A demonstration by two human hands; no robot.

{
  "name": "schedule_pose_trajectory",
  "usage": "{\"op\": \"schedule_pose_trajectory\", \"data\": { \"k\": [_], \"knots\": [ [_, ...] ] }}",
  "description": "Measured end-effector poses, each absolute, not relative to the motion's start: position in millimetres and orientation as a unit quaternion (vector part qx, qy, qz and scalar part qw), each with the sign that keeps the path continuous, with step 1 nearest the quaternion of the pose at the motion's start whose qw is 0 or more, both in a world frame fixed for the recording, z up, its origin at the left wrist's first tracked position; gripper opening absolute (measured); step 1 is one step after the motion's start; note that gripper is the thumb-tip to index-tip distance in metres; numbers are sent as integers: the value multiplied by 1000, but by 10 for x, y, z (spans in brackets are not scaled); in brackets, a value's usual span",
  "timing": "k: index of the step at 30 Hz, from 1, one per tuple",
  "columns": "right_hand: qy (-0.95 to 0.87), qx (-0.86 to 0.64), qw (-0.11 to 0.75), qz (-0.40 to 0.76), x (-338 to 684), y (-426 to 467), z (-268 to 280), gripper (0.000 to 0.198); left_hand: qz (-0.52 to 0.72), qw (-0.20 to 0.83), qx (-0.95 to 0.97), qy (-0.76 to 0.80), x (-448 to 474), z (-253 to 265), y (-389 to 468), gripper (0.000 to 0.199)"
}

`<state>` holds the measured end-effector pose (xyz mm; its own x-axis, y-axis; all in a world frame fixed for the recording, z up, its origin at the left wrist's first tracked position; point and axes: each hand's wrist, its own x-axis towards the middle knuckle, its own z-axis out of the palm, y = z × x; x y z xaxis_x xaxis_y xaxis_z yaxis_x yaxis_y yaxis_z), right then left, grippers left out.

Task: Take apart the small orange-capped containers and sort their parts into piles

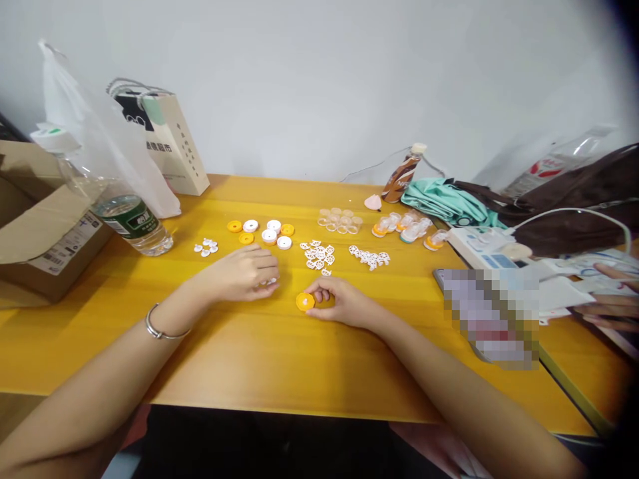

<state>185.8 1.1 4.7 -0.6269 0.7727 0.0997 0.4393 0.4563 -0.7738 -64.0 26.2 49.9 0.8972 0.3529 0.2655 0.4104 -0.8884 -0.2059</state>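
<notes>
My right hand [337, 301] pinches a round orange cap [305, 302] with a small pale piece at its middle, just above the wooden table. To its left, my left hand [247, 271] is curled palm down, with a small white plastic part [269, 281] showing at the fingertips; its exact shape is partly hidden. Beyond the hands lie orange and white round caps [270, 236]. Small white wheel-like pieces [319, 255] are scattered past my right hand, with another pile of white pieces [370, 257] to the right. Several small white discs [206, 247] rest left of the caps.
Clear plastic rings [340, 220] and capped clear assemblies [403, 227] stand farther back. At left are a water bottle [132, 216], a cardboard box [54, 246] and a paper bag [172, 143]. On the right are a phone [479, 319], a power strip [482, 249] and another person's hand [612, 299].
</notes>
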Motion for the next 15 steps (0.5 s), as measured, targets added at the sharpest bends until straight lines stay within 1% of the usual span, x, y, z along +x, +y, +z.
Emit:
{"op": "schedule_pose_trajectory", "data": {
  "k": [3, 6, 11, 15],
  "knots": [
    [-828, -363, 227, 363, 1860, 15, 37, 20, -154, 114, -962, -196, -478, 412, 175, 23],
    [-832, -355, 235, 355, 1861, 25, 18, 20, -172, 108, -962, -181, -339, 285, 122, 21],
    [-835, -349, 243, 349, 1852, 32, 9, 17, -183, 135, -963, -145, -270, 180, 90, 16],
    [-827, -354, 251, 357, 1849, 28, 8, 16, -185, 149, -962, -132, -283, 171, 87, 16]
  ]
}}
